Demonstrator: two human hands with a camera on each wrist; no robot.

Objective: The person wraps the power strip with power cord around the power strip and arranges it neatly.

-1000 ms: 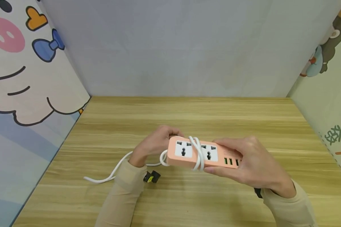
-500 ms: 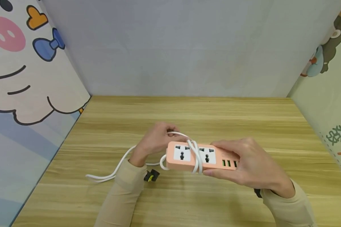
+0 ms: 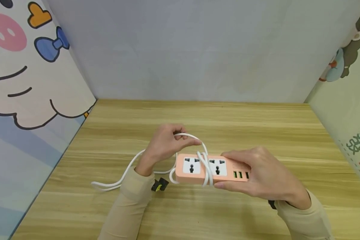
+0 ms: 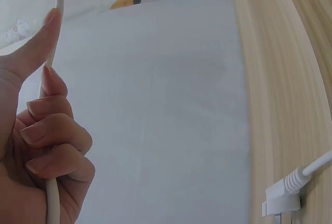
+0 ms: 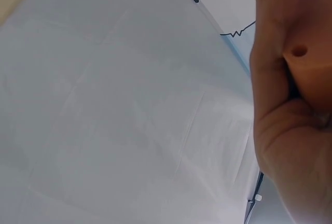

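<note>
The left hand [image 3: 163,145] curls its fingers round a white cord [image 3: 193,136]. The right hand [image 3: 265,175] grips the USB-port end of the peach power strip [image 3: 218,163], which extends leftward between the hands, cord wrapped round its middle. Further cord trails left over the wooden surface [image 3: 258,126].

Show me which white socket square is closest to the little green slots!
The socket square between the wrapped cord and green slots; the other square sits across the cord, farther away.
</note>
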